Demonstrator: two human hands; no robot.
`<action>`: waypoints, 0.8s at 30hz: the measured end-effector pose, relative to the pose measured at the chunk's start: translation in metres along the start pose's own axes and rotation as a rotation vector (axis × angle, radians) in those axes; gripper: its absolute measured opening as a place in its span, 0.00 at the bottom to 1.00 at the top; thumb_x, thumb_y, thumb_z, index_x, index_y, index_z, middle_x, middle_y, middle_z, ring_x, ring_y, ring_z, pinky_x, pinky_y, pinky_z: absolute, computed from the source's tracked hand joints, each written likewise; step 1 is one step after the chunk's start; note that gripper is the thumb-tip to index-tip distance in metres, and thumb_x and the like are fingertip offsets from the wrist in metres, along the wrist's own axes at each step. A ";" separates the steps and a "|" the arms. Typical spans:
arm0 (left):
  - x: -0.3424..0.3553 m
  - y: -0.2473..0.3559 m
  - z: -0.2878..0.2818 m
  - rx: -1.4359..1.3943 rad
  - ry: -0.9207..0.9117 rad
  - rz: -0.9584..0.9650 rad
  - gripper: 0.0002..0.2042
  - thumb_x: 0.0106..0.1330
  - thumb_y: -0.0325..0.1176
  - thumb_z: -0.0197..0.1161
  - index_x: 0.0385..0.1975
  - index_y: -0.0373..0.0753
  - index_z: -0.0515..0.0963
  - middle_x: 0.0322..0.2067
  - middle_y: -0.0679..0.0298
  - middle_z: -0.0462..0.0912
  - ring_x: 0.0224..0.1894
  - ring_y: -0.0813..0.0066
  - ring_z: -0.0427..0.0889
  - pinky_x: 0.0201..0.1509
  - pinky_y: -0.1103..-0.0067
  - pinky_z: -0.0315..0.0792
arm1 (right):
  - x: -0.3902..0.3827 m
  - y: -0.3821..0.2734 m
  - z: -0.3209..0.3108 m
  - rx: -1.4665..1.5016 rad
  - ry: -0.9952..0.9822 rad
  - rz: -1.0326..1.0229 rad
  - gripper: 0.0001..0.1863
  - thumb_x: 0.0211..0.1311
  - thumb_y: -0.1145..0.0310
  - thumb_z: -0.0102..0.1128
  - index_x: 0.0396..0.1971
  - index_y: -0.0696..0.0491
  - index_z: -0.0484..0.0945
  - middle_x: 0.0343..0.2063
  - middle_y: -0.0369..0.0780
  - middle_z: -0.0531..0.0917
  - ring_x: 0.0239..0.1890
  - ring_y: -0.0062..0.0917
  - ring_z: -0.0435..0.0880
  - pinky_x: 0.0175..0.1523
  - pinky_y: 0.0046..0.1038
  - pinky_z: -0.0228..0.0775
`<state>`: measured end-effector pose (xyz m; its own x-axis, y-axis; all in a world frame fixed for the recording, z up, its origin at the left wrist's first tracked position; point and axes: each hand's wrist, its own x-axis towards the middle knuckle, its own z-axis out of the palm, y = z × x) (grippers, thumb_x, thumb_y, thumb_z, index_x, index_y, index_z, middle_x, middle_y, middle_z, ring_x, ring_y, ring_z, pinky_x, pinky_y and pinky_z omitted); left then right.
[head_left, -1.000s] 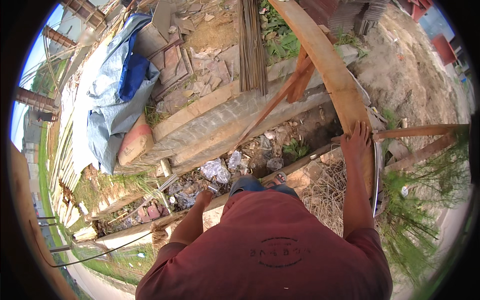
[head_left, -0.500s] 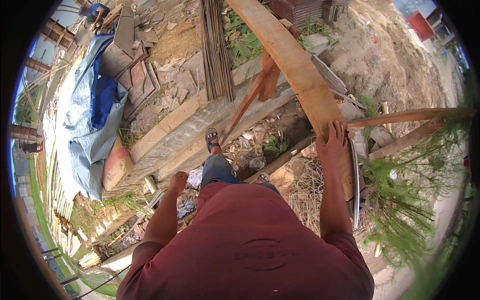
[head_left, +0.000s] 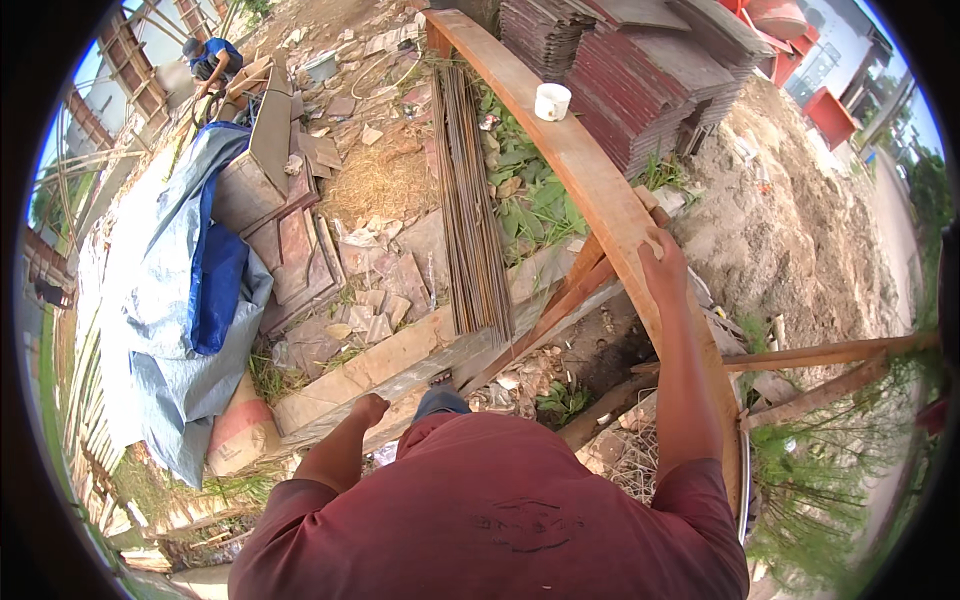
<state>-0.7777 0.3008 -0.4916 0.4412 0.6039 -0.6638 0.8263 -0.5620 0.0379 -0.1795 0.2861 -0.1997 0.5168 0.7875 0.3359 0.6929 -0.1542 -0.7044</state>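
Note:
A long wooden plank curves in view from the far middle down along my right side. My right hand is on its upper face, the fingers bent and closed against the wood. On the plank's far part stands a white cup, out of my reach-side hand's contact. My left hand hangs in the air at my left, loosely closed, with nothing showing in it. Below it runs a low concrete ledge. One sandalled foot shows ahead of my body.
Bundled steel rods lie ahead, beside stacked red roof sheets. Blue-grey tarpaulin and a sack lie left. Wooden braces stick out right. A person crouches far left.
My view has moved forward, and the cup and more of the roof sheets have come into sight. My right hand has gone farther along the plank, its fingers now more bent.

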 end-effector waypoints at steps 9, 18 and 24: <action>0.167 -0.013 -0.132 -1.017 0.268 -0.228 0.21 0.57 0.51 0.59 0.38 0.37 0.79 0.39 0.48 0.81 0.46 0.53 0.78 0.52 0.68 0.69 | 0.172 -0.002 0.166 -0.694 -0.228 0.113 0.28 0.57 0.54 0.53 0.56 0.52 0.67 0.60 0.46 0.66 0.62 0.41 0.63 0.63 0.43 0.56; 0.385 0.026 -0.168 -1.294 0.474 -0.419 0.38 0.54 0.58 0.62 0.55 0.30 0.67 0.49 0.45 0.76 0.54 0.53 0.74 0.57 0.68 0.66 | 0.178 0.013 0.183 -0.607 -0.200 -0.115 0.30 0.64 0.50 0.49 0.57 0.58 0.64 0.58 0.50 0.65 0.61 0.45 0.63 0.63 0.43 0.56; 0.451 0.004 -0.177 -1.979 0.136 -0.226 0.42 0.52 0.56 0.66 0.57 0.27 0.65 0.55 0.49 0.71 0.57 0.59 0.71 0.61 0.70 0.63 | 0.174 0.003 0.187 -0.600 -0.227 -0.071 0.30 0.67 0.52 0.45 0.58 0.62 0.61 0.58 0.56 0.62 0.60 0.49 0.63 0.63 0.42 0.55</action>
<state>-0.5137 0.6708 -0.6583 0.2321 0.6462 -0.7271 -0.0125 0.7494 0.6620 -0.1810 0.5341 -0.2603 0.3855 0.9046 0.1820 0.9163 -0.3521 -0.1906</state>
